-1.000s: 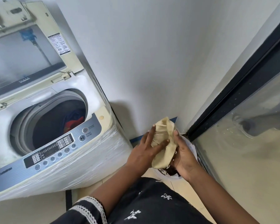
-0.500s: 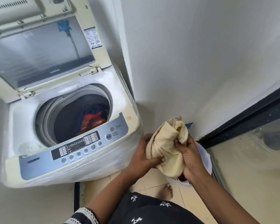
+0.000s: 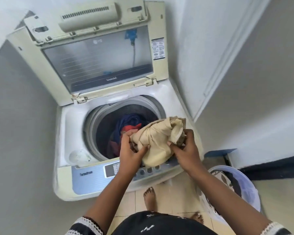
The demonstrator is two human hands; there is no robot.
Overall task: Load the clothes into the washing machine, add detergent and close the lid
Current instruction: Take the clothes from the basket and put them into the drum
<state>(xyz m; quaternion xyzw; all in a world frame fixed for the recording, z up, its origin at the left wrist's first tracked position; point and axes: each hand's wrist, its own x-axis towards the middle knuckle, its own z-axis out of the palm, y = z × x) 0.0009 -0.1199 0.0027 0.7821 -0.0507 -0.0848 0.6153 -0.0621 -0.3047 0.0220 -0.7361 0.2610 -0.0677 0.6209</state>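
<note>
Both hands, left hand (image 3: 131,150) and right hand (image 3: 185,150), are gripping a bundled cream garment (image 3: 157,141), now carried from the laundry basket (image 3: 251,189) to above the washing machine (image 3: 70,133) drum's front edge, ready for dropping in.

My hands and the cloth (image 3: 157,141) cover the middle and right of the control panel (image 3: 90,173), so most buttons are out of sight, and the brand text on its left is too smeared to read. The sticker (image 3: 158,48) on the lid (image 3: 98,61) is way too small to make out. Down in the drum (image 3: 126,126) I can only see a bit of blue and red stuff; the rest is dark or behind my left hand (image 3: 130,150). My right arm cuts across the basket (image 3: 244,184), hiding much of its contents. My right foot is mostly under my dress.
</note>
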